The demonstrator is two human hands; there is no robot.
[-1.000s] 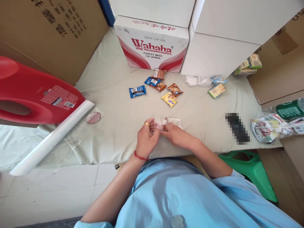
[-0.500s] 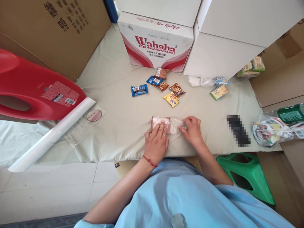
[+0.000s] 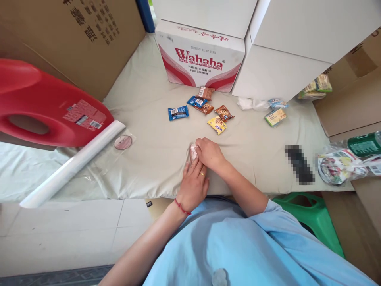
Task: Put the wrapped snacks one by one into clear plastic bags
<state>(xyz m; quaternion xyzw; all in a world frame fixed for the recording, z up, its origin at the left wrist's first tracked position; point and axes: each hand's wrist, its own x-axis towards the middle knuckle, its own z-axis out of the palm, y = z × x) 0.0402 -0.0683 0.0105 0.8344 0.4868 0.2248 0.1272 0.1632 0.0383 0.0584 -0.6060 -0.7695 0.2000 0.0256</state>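
Observation:
A small pinkish packet in clear plastic (image 3: 193,151) lies on the cloth-covered table close to its front edge. My left hand (image 3: 194,181), with a ring and a red cord bracelet, rests on it with fingers stretched out and pressing its near part. My right hand (image 3: 210,153) has crossed to the packet's right side, its fingers curled over the plastic and touching the left fingers. Most of the packet is hidden beneath both hands. Beyond them are a yellow snack packet (image 3: 217,125), a brown cookie packet (image 3: 224,113) and a blue snack packet (image 3: 178,113).
To the left stand a red jug (image 3: 56,105) and a long white roll of film (image 3: 74,163). A Wahaba-style carton reading "Wahaha" (image 3: 199,59) stands at the back. On the right are a blurred dark object (image 3: 299,165), a green-labelled bottle (image 3: 364,143) and a green stool (image 3: 324,226).
My right hand has moved left, bringing the plastic's loose right end over onto the packet. My left hand stays on the packet. The view has shifted slightly.

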